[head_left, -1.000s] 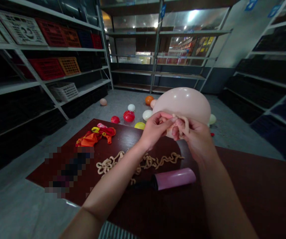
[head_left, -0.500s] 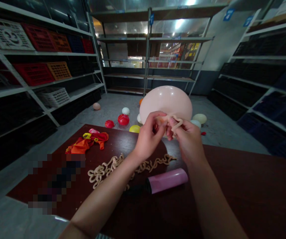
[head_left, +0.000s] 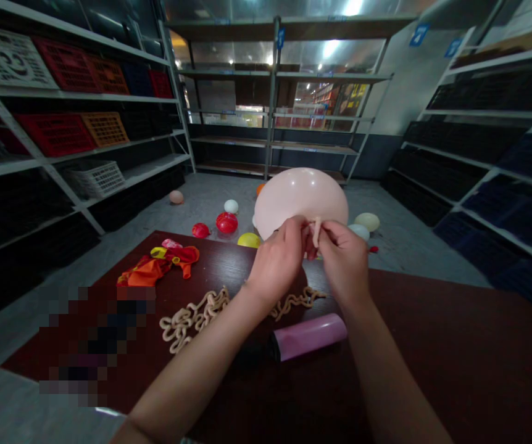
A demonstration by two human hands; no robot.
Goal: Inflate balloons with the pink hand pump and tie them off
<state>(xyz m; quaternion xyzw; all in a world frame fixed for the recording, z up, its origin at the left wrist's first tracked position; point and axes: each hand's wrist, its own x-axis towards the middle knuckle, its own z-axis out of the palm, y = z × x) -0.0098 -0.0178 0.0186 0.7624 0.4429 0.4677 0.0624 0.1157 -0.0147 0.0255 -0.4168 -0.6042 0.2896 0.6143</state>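
Above the far edge of the dark wooden table [head_left: 432, 333], in the head view, a large, inflated pale pink balloon [head_left: 300, 197] bulges just beyond both hands. The likeliest trouble is at its near end: should the pinch slacken, the neck could slip and air escape. A loosely drawn beige strand [head_left: 316, 231] could slide off, and a fingernail pressed into the stretched skin might burst it. The strand stands between the two sets of fingertips, bent in a short, upright piece against the balloon's near side; whether it circles the neck I cannot tell. The right hand [head_left: 347, 253] holds this strand in a narrow pinch of thumb and forefinger. The left hand [head_left: 278, 256], its back to the camera, seems closed on the balloon's neck end, though its fingertips are mostly hidden. Below the wrists lie a tangle of beige cord [head_left: 192, 317], partly behind the left forearm, and a pink hand pump [head_left: 311, 336]. Farther left are limp, uninflated balloons [head_left: 157, 265]; small inflated ones, including a red balloon [head_left: 226, 222], rest on the floor beyond.
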